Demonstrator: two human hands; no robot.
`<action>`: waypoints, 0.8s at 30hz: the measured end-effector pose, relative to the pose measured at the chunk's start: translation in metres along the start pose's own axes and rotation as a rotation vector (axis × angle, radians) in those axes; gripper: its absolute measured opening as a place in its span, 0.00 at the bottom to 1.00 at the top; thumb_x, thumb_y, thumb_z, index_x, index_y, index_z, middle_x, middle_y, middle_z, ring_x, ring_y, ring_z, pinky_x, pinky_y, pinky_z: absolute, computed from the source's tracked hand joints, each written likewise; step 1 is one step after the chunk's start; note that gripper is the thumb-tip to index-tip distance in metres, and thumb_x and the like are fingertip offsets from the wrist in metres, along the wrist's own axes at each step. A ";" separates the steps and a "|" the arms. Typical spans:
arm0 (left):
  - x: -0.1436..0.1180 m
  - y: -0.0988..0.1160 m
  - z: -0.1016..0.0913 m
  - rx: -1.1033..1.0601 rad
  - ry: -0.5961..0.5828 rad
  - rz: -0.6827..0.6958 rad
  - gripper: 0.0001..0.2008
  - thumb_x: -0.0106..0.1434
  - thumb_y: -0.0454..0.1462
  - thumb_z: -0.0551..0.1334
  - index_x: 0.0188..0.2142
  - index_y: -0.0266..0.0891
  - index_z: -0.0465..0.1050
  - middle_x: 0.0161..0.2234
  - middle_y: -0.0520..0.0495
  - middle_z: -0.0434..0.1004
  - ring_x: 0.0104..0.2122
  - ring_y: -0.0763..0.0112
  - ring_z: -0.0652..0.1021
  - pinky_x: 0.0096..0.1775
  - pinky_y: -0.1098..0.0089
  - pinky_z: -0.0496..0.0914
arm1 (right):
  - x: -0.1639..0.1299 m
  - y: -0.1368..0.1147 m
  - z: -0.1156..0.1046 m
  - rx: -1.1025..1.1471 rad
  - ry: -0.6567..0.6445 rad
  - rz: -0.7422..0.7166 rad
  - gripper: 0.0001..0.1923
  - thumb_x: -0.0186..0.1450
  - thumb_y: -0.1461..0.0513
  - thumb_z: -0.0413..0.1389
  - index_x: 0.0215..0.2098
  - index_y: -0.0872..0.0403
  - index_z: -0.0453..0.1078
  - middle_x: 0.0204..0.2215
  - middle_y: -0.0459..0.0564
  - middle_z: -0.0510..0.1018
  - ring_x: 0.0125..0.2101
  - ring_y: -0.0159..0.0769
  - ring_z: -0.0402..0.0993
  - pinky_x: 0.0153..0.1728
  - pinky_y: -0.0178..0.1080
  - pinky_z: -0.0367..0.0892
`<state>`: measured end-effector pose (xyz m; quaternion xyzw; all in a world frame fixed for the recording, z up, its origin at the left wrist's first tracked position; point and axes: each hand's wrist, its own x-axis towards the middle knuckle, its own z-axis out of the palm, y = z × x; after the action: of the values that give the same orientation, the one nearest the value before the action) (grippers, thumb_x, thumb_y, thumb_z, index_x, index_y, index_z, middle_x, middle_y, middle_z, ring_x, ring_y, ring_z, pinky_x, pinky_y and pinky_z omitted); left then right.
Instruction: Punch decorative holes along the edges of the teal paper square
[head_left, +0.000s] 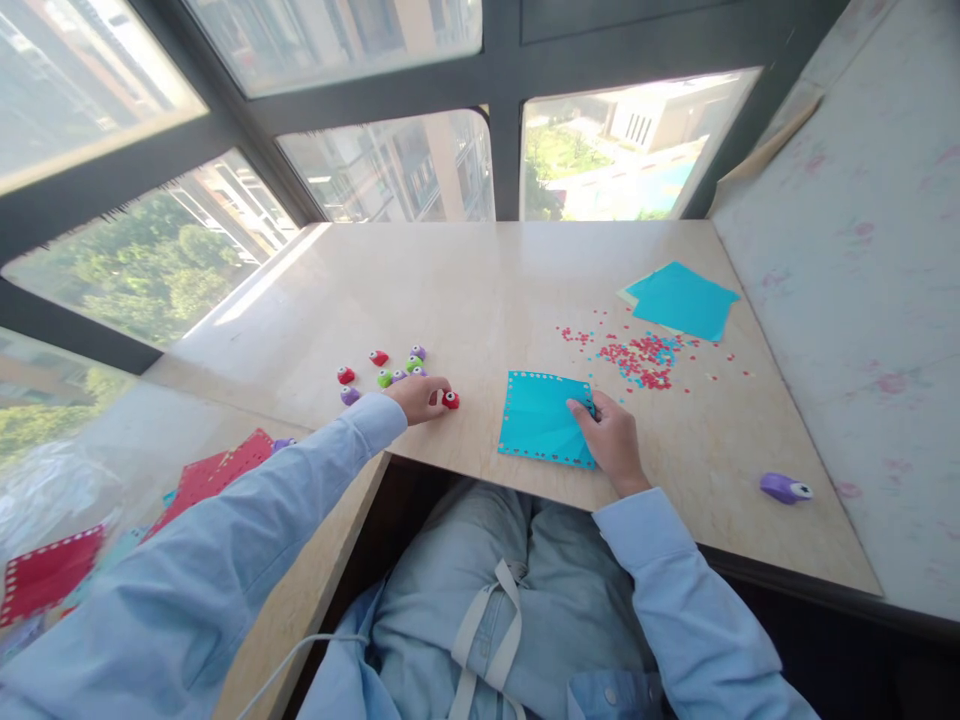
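My left hand (417,396) reaches out over the table and closes on a small red punch (449,400) at the near edge of a cluster of little punches (390,372) in red, green and purple. My right hand (611,438) rests on the right edge of a blue paper square (541,420) whose border is dotted with punched holes; the fingers pinch the sheet, and something dark sits under the fingertips that I cannot make out.
Red and blue paper confetti (643,360) is scattered right of the sheet. A stack of blue sheets (684,298) lies at the far right. A purple punch (784,488) sits near the right front edge. Red punched sheets (217,478) lie on the lower ledge at left. Windows line the back.
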<state>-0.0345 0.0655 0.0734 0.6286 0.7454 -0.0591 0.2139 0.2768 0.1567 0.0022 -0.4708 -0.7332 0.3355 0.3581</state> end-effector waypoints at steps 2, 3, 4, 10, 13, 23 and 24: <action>-0.001 -0.003 -0.003 0.049 -0.023 -0.027 0.12 0.59 0.40 0.61 0.42 0.42 0.74 0.32 0.48 0.77 0.34 0.66 0.76 0.36 0.71 0.63 | 0.000 0.002 0.001 0.001 0.011 -0.002 0.21 0.63 0.45 0.52 0.27 0.53 0.67 0.21 0.45 0.66 0.24 0.35 0.61 0.29 0.38 0.58; -0.001 -0.003 -0.005 0.074 -0.040 -0.045 0.12 0.59 0.40 0.62 0.42 0.41 0.74 0.33 0.47 0.77 0.35 0.64 0.77 0.37 0.70 0.64 | 0.000 0.003 0.002 0.012 0.018 0.004 0.20 0.63 0.45 0.53 0.30 0.53 0.69 0.22 0.45 0.68 0.24 0.35 0.62 0.30 0.38 0.59; -0.001 -0.002 -0.009 0.094 -0.055 -0.064 0.12 0.58 0.39 0.63 0.42 0.40 0.74 0.34 0.45 0.78 0.36 0.62 0.77 0.38 0.68 0.64 | 0.000 0.004 0.003 0.035 0.030 0.016 0.21 0.63 0.45 0.54 0.34 0.54 0.70 0.24 0.46 0.69 0.25 0.36 0.64 0.31 0.38 0.61; 0.003 0.033 -0.029 0.033 0.094 -0.012 0.20 0.61 0.40 0.61 0.52 0.38 0.71 0.35 0.43 0.78 0.40 0.57 0.77 0.44 0.63 0.67 | -0.001 0.007 0.008 0.280 0.168 0.114 0.31 0.63 0.42 0.54 0.52 0.58 0.68 0.40 0.58 0.77 0.37 0.43 0.74 0.40 0.43 0.69; 0.013 0.061 -0.019 -0.080 0.180 0.165 0.18 0.64 0.42 0.59 0.51 0.39 0.71 0.37 0.44 0.78 0.42 0.59 0.78 0.47 0.63 0.68 | -0.002 0.007 0.007 0.280 0.239 0.133 0.31 0.64 0.42 0.54 0.52 0.58 0.68 0.42 0.59 0.77 0.41 0.45 0.75 0.43 0.45 0.69; 0.061 0.123 0.053 -0.408 0.497 0.358 0.26 0.67 0.43 0.59 0.61 0.34 0.61 0.61 0.34 0.65 0.63 0.56 0.63 0.62 0.56 0.59 | -0.004 0.013 0.000 0.648 0.183 0.198 0.26 0.60 0.51 0.61 0.52 0.55 0.67 0.51 0.60 0.74 0.52 0.48 0.71 0.53 0.53 0.66; 0.064 0.127 0.053 -0.428 0.494 0.373 0.25 0.67 0.44 0.59 0.60 0.35 0.61 0.61 0.35 0.66 0.63 0.57 0.63 0.62 0.56 0.58 | -0.004 0.013 -0.001 0.681 0.170 0.203 0.25 0.59 0.53 0.62 0.51 0.55 0.67 0.51 0.60 0.74 0.52 0.48 0.71 0.54 0.54 0.65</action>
<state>0.0926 0.1310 0.0235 0.6898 0.6428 0.2914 0.1612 0.2846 0.1577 -0.0085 -0.4209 -0.4967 0.5541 0.5188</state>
